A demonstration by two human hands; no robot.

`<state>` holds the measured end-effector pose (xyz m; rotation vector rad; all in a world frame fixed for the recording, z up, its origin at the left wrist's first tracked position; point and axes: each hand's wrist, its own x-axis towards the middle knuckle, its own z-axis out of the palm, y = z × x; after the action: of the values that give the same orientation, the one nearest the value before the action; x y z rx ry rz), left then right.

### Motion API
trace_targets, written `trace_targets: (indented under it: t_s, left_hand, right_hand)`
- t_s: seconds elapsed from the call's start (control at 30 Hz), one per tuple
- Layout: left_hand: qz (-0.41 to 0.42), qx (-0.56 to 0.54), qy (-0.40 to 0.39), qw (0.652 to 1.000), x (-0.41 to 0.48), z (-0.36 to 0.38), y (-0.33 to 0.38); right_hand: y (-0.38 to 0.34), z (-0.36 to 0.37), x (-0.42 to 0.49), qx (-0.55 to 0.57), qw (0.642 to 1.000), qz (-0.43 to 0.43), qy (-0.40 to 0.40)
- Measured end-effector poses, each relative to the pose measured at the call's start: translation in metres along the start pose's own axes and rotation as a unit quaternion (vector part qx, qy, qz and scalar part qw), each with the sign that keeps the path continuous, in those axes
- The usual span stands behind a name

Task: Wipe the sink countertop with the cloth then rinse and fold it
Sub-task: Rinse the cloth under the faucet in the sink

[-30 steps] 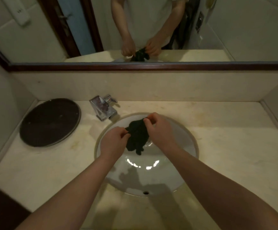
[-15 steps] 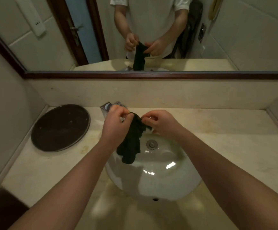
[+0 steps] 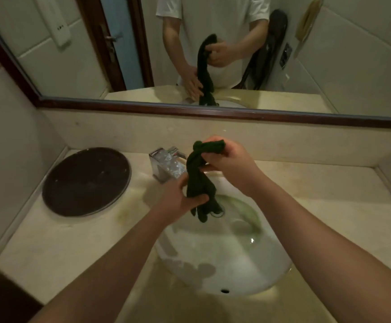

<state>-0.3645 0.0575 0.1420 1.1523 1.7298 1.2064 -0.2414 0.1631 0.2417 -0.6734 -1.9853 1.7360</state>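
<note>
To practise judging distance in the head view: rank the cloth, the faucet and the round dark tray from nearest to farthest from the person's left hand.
1. cloth, gripped by the left hand, over the sink.
2. faucet, just behind the hand, at the sink's back rim.
3. round dark tray, farther left on the countertop.

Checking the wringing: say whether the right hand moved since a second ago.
Yes. The right hand rose from below the square chrome faucet to level with it, gripping the dark cloth.
</note>
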Motion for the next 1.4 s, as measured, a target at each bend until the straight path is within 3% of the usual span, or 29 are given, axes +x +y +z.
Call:
trace_targets:
  t_s: [0.1,0.23,0.33,0.4,0.47,0.57,0.63,0.7,0.83,1.0,1.13,1.27,1.4]
  left_hand:
    - [0.005,-0.016,0.039,0.999,0.003,0.012,-0.010]
    - [0.001,-0.117,0.024,0.993,0.013,0.014,-0.004]
    - [-0.107,-0.160,-0.010,0.981,0.021,0.010,-0.011]
    - [-0.169,-0.324,-0.008,0.931,0.022,0.006,-0.018]
    - [-0.193,-0.482,-0.005,0.854,0.024,0.004,-0.023]
    - [-0.192,-0.662,-0.023,0.724,0.023,0.006,-0.024]
    - [-0.185,-0.717,-0.019,0.672,0.020,0.010,-0.025]
    - [-0.209,-0.712,-0.001,0.671,0.018,0.012,-0.035]
    - [-0.276,-0.628,0.035,0.727,0.019,0.011,-0.062]
    - [-0.336,-0.615,0.086,0.708,0.038,0.004,-0.093]
    - [-0.364,-0.590,0.093,0.715,0.057,0.001,-0.095]
    - [-0.351,-0.597,0.080,0.717,0.072,0.000,-0.091]
    - [-0.343,-0.588,0.072,0.729,0.084,0.003,-0.092]
  right_hand:
    - [-0.001,-0.007,-0.001,0.116,0.993,-0.024,-0.005]
    - [0.020,-0.020,-0.010,0.187,0.982,-0.022,-0.022]
    - [0.039,-0.023,-0.018,0.218,0.975,-0.003,0.036]
    - [0.055,-0.023,-0.024,0.237,0.969,0.021,0.065]
    - [0.072,-0.018,-0.033,0.213,0.971,0.073,0.087]
    - [0.095,0.002,-0.044,0.064,0.983,0.152,0.086]
    - [0.110,0.012,-0.045,0.000,0.978,0.190,0.082]
    - [0.123,0.014,-0.041,-0.038,0.973,0.220,0.060]
    - [0.132,0.003,-0.020,-0.170,0.953,0.252,-0.015]
    - [0.120,0.006,0.055,-0.202,0.948,0.198,0.143]
    - [0.115,0.021,0.116,-0.203,0.952,0.181,0.138]
    - [0.126,0.032,0.145,-0.278,0.939,0.169,0.112]
    - [0.132,0.028,0.152,-0.317,0.927,0.145,0.138]
